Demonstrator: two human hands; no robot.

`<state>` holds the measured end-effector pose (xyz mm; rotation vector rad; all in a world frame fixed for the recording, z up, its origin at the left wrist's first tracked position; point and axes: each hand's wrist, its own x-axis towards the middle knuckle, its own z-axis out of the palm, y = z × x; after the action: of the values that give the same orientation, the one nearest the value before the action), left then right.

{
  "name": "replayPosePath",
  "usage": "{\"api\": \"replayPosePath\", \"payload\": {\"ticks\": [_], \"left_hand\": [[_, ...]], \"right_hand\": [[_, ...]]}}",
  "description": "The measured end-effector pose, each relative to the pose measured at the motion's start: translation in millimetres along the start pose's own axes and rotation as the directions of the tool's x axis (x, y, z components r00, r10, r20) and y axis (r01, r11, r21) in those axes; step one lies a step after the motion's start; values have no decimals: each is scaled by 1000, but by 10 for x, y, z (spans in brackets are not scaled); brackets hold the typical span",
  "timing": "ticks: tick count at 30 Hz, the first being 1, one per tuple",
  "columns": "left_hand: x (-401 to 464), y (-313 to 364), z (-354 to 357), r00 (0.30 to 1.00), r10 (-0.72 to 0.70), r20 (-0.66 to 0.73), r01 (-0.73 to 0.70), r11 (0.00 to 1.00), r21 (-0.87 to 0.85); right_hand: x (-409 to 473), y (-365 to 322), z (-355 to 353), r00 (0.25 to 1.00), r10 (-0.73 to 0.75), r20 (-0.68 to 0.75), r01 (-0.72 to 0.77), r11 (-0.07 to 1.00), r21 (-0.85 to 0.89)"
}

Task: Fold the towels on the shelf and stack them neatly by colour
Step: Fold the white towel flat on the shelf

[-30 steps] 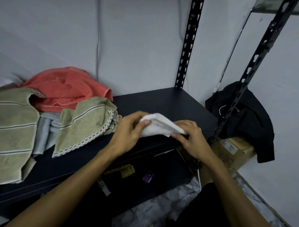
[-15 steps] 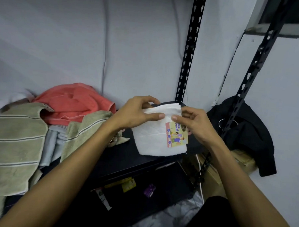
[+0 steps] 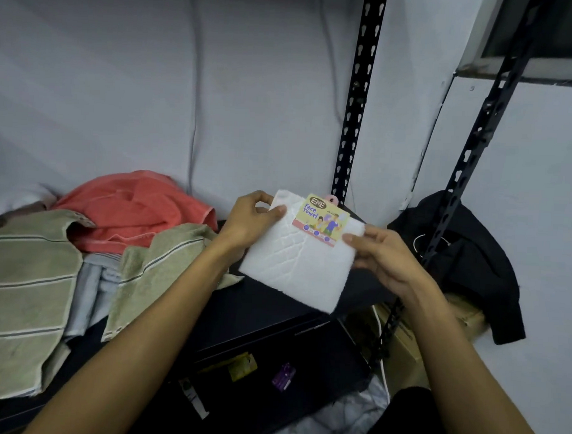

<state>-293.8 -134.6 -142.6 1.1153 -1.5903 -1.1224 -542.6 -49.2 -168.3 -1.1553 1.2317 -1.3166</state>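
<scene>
Towel, white and folded, is up above the shelf. My left hand and right hand pinch its two sides.

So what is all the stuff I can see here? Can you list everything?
white face towel: 1, white, held up over the shelf
label: 1, yellow, on the towel's top edge
coral towel: 1, heaped at the shelf's back left
green striped towels: 2, unfolded, left on the shelf
pale blue towel: 1, between the green ones
shelf: 1, black
uprights: 2, black, slotted
black cloth: 1, right, over a cardboard box
left hand: pinches the towel's left edge
right hand: holds its right edge
</scene>
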Motion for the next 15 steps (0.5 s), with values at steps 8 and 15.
{"api": "replayPosePath", "payload": {"ticks": [8,15], "left_hand": [[347,-588,299,955,-227,-192,269,935,230],[390,-784,402,986,-163,-28,135,694,707]], "right_hand": [[880,276,140,952,9,-305,-142,897,-418],[895,572,308,923,-212,-321,-212,417,-884]]}}
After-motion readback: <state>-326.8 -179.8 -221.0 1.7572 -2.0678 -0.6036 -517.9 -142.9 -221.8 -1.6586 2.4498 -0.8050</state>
